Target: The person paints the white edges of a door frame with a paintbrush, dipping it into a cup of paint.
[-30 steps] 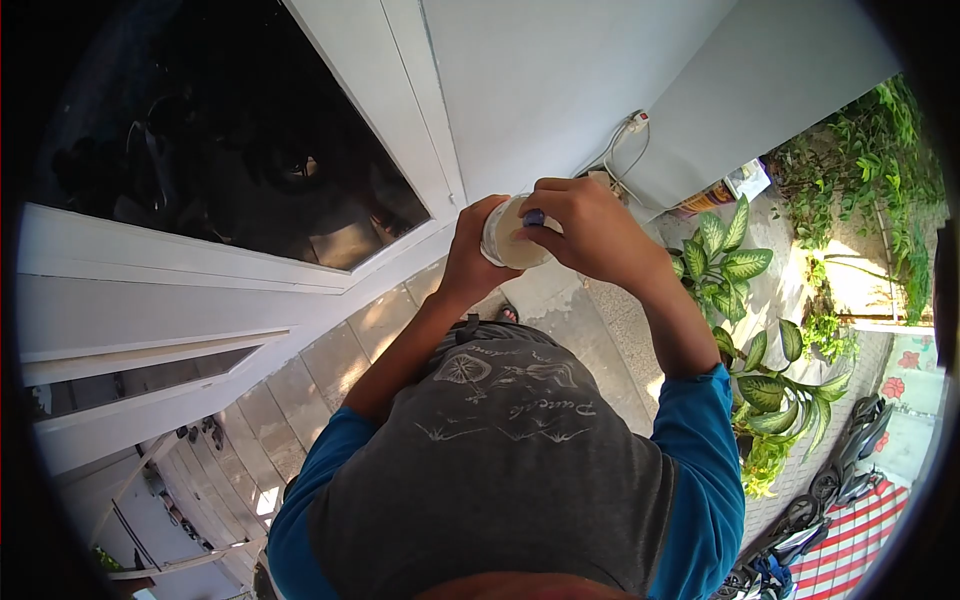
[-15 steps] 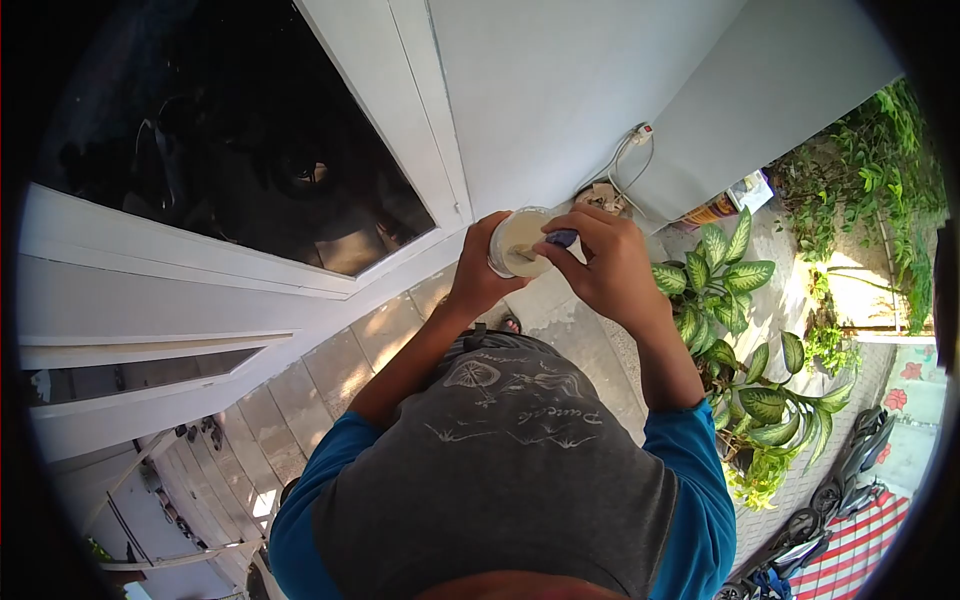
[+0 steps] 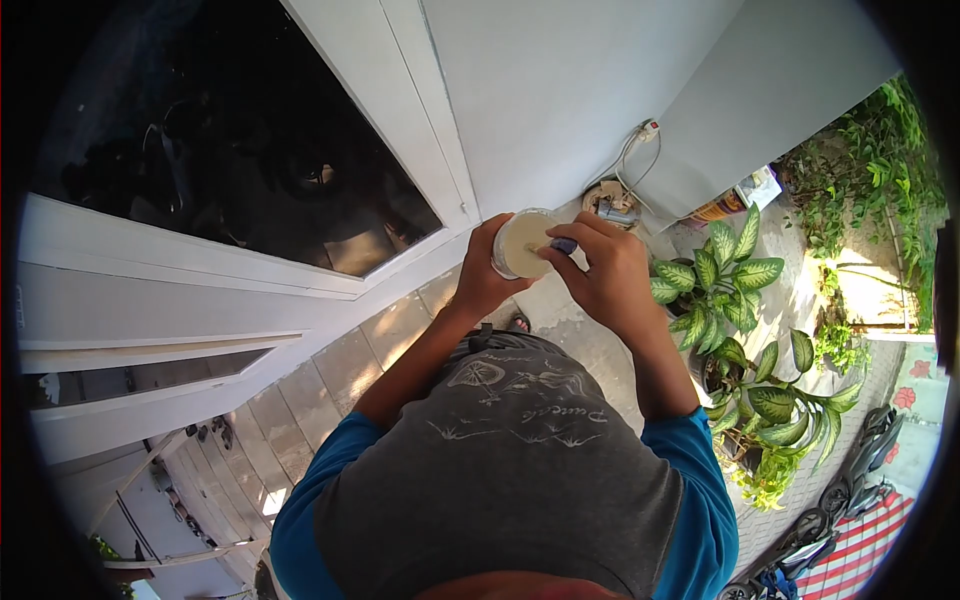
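Note:
A round, clear-walled tub (image 3: 514, 262) of pale cream liquid (image 3: 526, 236) is held up in front of my chest. My left hand (image 3: 484, 268) wraps around its left side, fingers closed on the wall. Over the tub's right rim, my right hand (image 3: 606, 262) pinches a short dark purple handle (image 3: 564, 245) between thumb and fingers. The handle's other end reaches down into the liquid, so the kind of tool cannot be made out.
A white wall (image 3: 540, 90) and a framed dark window (image 3: 250, 150) stand ahead and to the left. Below the wall, a round container (image 3: 612, 203) sits near a power cable (image 3: 630, 160). Potted leafy plants (image 3: 735, 275) line the right, with parked motorbikes (image 3: 820, 520) beyond.
The purple handle and the fingers on it have shifted slightly at the tub's rim, and less of the tool shows above the liquid. My left hand keeps hold of the tub.

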A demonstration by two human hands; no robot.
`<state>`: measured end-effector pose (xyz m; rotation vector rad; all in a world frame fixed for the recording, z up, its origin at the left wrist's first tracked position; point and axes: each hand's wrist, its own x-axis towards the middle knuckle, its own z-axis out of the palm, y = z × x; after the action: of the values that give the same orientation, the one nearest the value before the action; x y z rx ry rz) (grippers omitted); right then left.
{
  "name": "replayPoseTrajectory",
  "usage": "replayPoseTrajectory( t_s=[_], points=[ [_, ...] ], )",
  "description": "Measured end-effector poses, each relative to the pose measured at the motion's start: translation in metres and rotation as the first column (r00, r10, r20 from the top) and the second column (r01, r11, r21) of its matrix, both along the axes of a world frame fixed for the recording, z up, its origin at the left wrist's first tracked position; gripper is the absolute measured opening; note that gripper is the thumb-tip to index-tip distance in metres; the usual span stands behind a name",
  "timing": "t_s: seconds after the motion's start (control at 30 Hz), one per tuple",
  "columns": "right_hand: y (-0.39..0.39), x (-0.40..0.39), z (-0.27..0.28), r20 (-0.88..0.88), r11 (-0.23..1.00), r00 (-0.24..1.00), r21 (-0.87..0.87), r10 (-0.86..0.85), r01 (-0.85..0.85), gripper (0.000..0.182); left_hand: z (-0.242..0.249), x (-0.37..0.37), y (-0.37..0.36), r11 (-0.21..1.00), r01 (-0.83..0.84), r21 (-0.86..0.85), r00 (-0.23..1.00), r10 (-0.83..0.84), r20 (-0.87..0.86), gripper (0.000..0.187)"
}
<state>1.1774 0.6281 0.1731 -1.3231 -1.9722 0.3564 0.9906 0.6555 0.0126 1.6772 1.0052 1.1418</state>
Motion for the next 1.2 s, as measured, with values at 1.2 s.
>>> replayPoseTrajectory(
  t_s=[1.2],
  points=[
    [0.001,0.022,-0.023,-0.171,0.925,0.982,-0.379,-0.08,0.009,0.017,-0.027,-0.025,0.018,0.997,-0.069,-0.019,0.992,0.067,-0.111,0.093]
  ],
)
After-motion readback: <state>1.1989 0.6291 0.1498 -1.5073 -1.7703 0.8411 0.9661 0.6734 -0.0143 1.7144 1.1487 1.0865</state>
